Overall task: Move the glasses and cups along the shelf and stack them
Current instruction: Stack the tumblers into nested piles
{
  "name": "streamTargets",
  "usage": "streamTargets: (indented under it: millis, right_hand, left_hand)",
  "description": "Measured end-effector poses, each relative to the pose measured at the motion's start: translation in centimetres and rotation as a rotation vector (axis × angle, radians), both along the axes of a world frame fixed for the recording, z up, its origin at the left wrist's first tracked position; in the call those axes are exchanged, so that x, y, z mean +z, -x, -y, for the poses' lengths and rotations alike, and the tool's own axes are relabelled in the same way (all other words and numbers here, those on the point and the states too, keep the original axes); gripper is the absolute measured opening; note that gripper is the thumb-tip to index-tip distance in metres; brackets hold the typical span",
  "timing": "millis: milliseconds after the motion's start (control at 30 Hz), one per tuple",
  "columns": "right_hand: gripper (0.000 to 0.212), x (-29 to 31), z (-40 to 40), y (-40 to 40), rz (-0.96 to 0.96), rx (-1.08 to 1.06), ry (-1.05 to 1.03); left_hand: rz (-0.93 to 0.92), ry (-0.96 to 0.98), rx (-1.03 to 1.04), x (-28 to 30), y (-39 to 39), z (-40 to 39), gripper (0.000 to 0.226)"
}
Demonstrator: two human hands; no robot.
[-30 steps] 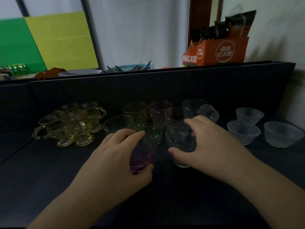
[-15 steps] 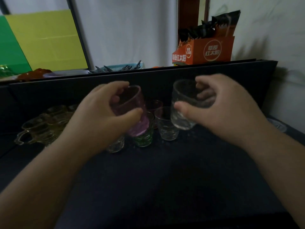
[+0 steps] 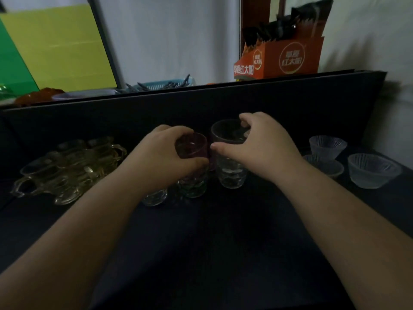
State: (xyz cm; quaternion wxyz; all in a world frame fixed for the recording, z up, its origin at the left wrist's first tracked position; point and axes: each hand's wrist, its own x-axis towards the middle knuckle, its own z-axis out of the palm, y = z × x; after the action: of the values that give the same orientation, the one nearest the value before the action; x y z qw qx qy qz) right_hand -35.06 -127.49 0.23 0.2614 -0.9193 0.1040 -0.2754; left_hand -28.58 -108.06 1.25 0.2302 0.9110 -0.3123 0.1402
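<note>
My left hand (image 3: 163,155) grips a purple glass (image 3: 192,145) that sits in the mouth of a green glass (image 3: 193,185) standing on the dark shelf (image 3: 201,242). My right hand (image 3: 261,146) grips a clear glass (image 3: 225,133) by its rim; it rests inside another clear glass (image 3: 231,175). A further clear glass (image 3: 155,195) stands left of the green one, partly hidden by my left wrist. Other glasses behind my hands are hidden.
A cluster of yellowish handled cups (image 3: 67,168) stands at the left. Three ribbed clear bowls (image 3: 373,170) sit at the right. A dark back panel (image 3: 201,104) rises behind the glasses, with an orange box (image 3: 281,60) and a blue basket (image 3: 165,85) on the ledge above.
Both hands lifted their glasses off the shelf, carried them up, then lowered them onto the green glass and the clear glass. The camera view shifted slightly.
</note>
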Motion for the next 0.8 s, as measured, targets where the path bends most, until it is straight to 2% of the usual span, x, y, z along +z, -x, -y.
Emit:
streamTargets:
  millis: [133, 200, 267, 400, 500, 633, 800]
  right_hand:
    - [0.081, -0.3, 0.1, 0.3, -0.059, 0.027, 0.052]
    - [0.072, -0.3, 0.1, 0.9, -0.092, 0.032, 0.069]
    - [0.073, -0.2, 0.2, 1.5, -0.115, 0.039, 0.094]
    - [0.077, 0.3, 0.1, 3.2, -0.163, 0.063, 0.127]
    - [0.070, 0.2, -0.3, 4.6, -0.155, 0.079, 0.119]
    - [0.072, 0.2, -0.9, 6.0, -0.146, 0.098, 0.135]
    - [0.075, 0.2, -0.5, 6.9, -0.172, 0.133, 0.108]
  left_hand:
    - [-0.037, -0.015, -0.024, -0.2, 0.1, -0.2, 0.078]
    - [-0.046, -0.006, -0.040, -0.3, 0.2, -0.3, 0.071]
    - [-0.037, -0.017, -0.050, -0.2, 0.4, -0.3, 0.069]
    - [0.026, -0.078, -0.035, -0.6, 0.9, -0.7, 0.080]
    - [0.065, -0.092, -0.051, -1.0, 1.6, -0.9, 0.086]
    - [0.091, -0.090, -0.087, -1.3, 2.9, -1.2, 0.087]
    - [0.052, -0.094, -0.109, -1.1, 3.4, -1.9, 0.101]
